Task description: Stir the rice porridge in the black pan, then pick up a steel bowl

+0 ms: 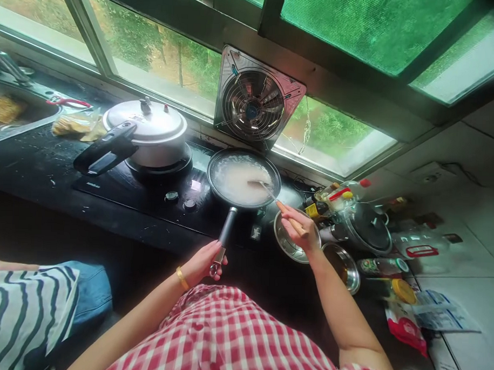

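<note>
— Where is the frying pan (pixel 243 178)?
— On the right burner of the black stove (pixel 149 195), which sits on the dark desk (pixel 37 167) under the window. It holds a pale, milky liquid. Its dark handle runs back toward the near edge of the desk.

— And the hands?
— The left hand (pixel 206 264) is curled around the end of that handle, at the near edge; a gold bangle (pixel 182 278) sits on its wrist. The right hand (pixel 300 225) is to the right of the pan, just beyond its rim, fingers pinched on the wooden grip of a spatula (pixel 271 196). The spatula slants up and left, its blade down in the liquid.

— What lies around them?
— Beneath the right hand is an empty steel bowl (pixel 287 243), touching a second bowl (pixel 343 264) with dark liquid nearer the right edge. Behind those stand a lidded pot (pixel 365 227) and several bottles (pixel 336 196). On the left burner sits a pressure cooker (pixel 145 130), well apart from the left hand. A fan (pixel 253 101) is mounted in the window right behind the pan. A sink (pixel 14 112) is at the far left end of the desk.
</note>
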`<state>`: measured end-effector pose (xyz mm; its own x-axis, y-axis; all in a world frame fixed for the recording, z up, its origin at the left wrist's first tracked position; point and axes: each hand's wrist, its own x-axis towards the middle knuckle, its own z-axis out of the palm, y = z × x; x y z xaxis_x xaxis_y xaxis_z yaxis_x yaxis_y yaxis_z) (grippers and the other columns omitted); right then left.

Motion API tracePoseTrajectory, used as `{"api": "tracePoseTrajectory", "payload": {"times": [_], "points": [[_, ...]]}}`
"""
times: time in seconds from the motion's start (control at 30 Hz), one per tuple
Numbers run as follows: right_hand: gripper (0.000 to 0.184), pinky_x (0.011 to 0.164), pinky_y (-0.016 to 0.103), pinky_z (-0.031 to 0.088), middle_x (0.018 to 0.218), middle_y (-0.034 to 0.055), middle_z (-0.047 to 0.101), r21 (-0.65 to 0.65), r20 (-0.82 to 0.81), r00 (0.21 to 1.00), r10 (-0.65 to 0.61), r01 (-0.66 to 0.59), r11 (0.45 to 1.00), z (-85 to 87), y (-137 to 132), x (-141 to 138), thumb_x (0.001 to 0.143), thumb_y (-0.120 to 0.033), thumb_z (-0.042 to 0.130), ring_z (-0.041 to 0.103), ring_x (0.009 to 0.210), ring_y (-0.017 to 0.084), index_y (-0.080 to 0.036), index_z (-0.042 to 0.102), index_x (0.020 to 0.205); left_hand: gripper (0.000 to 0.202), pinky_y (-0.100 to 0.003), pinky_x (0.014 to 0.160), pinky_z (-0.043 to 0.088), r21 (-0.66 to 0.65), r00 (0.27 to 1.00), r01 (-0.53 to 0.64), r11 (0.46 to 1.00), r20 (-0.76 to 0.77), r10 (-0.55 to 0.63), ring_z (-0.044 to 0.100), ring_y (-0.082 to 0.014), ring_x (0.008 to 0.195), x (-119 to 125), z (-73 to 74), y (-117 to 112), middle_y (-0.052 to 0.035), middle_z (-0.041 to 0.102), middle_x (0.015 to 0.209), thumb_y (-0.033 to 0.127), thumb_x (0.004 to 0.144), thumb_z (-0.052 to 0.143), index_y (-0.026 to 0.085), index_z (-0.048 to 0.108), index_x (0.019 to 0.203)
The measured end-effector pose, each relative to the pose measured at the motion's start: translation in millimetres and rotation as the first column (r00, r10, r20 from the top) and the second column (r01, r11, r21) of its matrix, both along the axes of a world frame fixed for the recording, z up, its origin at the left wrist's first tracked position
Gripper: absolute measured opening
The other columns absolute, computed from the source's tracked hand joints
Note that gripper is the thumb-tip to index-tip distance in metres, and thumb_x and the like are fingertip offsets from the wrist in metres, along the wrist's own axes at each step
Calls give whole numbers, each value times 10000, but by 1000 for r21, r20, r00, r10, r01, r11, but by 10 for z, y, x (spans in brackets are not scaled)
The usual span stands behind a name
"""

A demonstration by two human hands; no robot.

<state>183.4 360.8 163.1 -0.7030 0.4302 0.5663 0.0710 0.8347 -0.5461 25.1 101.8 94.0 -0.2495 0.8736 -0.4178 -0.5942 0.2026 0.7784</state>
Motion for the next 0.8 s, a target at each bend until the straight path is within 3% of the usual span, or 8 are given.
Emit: {"api": "tracePoseTrajectory", "payload": {"times": [0.2, 0.37, 0.47, 0.53, 0.67, 0.8], "points": [[136, 947, 393, 458, 1127, 80, 648, -71, -80, 997, 20, -26, 997, -217, 146, -368, 748, -229, 626, 585, 1084, 244, -213, 681, 871, 446, -190, 365, 422, 20, 1000, -14, 1000, 0, 14, 482, -78, 428, 27, -2, 9, 17, 556, 661, 595, 754, 552, 197, 388, 867], [134, 950, 398, 456, 1105, 84, 652, -322, -264, 960, -92, 2, 947, -341, 226, -670, 737, -270, 646, 624, 1008, 227, -190, 679, 839, 456, -175, 336, 394, 26, 1000, -22, 999, -8, 23, 465, -74, 418, 36, -8, 28, 25, 538, 646, 608, 743, 555, 197, 385, 844], [156, 871, 409, 509, 965, 64, 684, -531, -399, 892, -212, -36, 846, -279, 257, -734, 737, -299, 648, 676, 835, 207, -167, 652, 820, 451, -173, 335, 392, 27, 1000, -30, 999, -7, 30, 467, -75, 422, 36, -8, 29, 23, 537, 649, 604, 745, 555, 196, 388, 843], [170, 815, 401, 539, 918, 50, 683, -604, -454, 849, -270, -71, 794, -191, 272, -700, 729, -306, 654, 684, 757, 195, -157, 633, 808, 442, -171, 334, 390, 26, 999, -32, 999, -10, 32, 466, -74, 424, 40, -7, 26, 21, 537, 650, 598, 753, 549, 195, 390, 841], [175, 812, 398, 545, 944, 55, 675, -595, -510, 812, -282, -96, 798, -29, 330, -559, 716, -291, 666, 683, 760, 191, -148, 615, 803, 423, -175, 327, 393, 18, 999, -40, 999, -19, 40, 458, -73, 415, 53, -9, 26, 22, 538, 643, 586, 770, 535, 195, 388, 834], [201, 800, 385, 547, 975, 60, 668, -614, -516, 794, -321, -82, 785, -21, 488, -515, 693, -290, 674, 683, 747, 178, -149, 602, 817, 417, -161, 314, 367, 19, 998, -59, 998, -13, 60, 447, -68, 402, 62, -9, 33, 23, 540, 631, 576, 773, 537, 194, 380, 832]]}}
